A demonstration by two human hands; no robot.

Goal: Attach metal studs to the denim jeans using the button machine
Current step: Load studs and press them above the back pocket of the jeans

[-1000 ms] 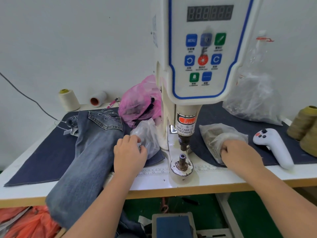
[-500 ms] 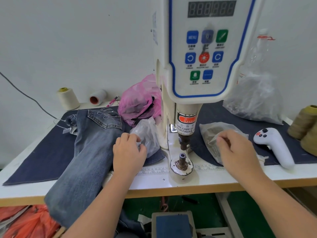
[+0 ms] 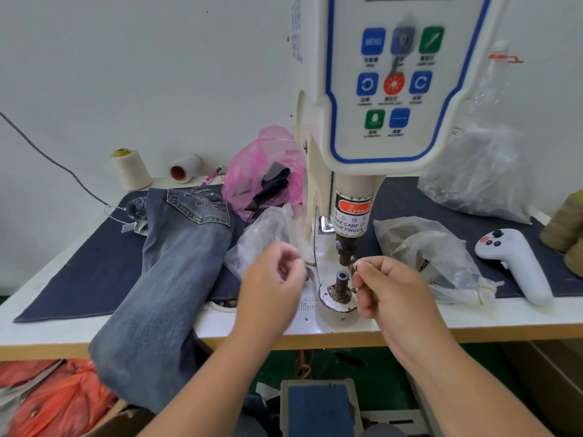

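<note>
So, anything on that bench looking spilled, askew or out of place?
One white thread spool with an orange core lies tipped on its side by the wall, beside the upright cream thread cone. The faded blue denim jeans hang off the table's front edge.

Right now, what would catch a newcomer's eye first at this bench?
The button machine with its coloured keypad towers at centre. Below it both hands meet at the die: the right hand pinches something small, too tiny to identify. Jeans drape off the table's left edge.

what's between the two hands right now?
Head view: the button machine's lower die post on its round base stands between the left hand and right hand, under the punch.
</note>
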